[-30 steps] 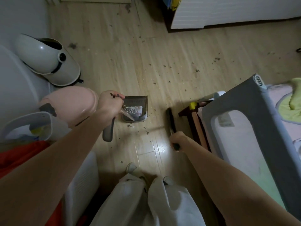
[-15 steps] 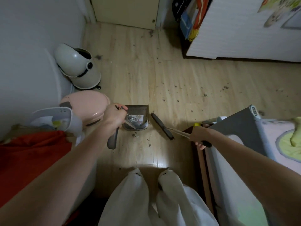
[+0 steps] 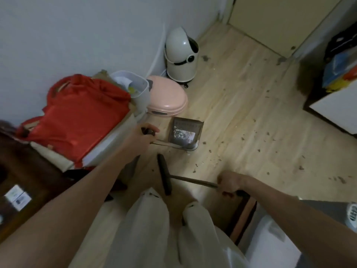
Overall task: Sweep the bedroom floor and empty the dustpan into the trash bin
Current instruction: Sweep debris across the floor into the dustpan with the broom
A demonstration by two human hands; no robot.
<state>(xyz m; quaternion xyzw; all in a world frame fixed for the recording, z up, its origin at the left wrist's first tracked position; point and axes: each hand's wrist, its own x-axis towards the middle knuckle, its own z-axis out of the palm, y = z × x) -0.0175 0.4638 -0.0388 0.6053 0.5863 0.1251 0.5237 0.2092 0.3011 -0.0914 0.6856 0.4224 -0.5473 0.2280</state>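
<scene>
A grey dustpan [image 3: 190, 124] rests on the wooden floor [image 3: 251, 105], holding shiny scraps and dust. My left hand [image 3: 140, 139] grips its long handle from the left. My right hand [image 3: 230, 183] holds the thin handle of a small broom, whose dark head [image 3: 164, 174] lies on the floor just in front of my feet, below the dustpan. Dark crumbs are scattered over the floor to the right of the pan. A white open bin [image 3: 135, 89] with paper inside stands by the wall, and a white domed bin [image 3: 181, 55] sits in the corner.
A pink lidded bin [image 3: 168, 97] stands right behind the dustpan. A red bag [image 3: 81, 115] lies on a white box at left. A grey playpen corner [image 3: 328, 215] is at lower right, a white cabinet [image 3: 336, 109] at right, a closed door at the top.
The view swung left and tilted. The broom head moved from right of the dustpan to in front of my feet, and my right hand came toward me. The dustpan stayed put.
</scene>
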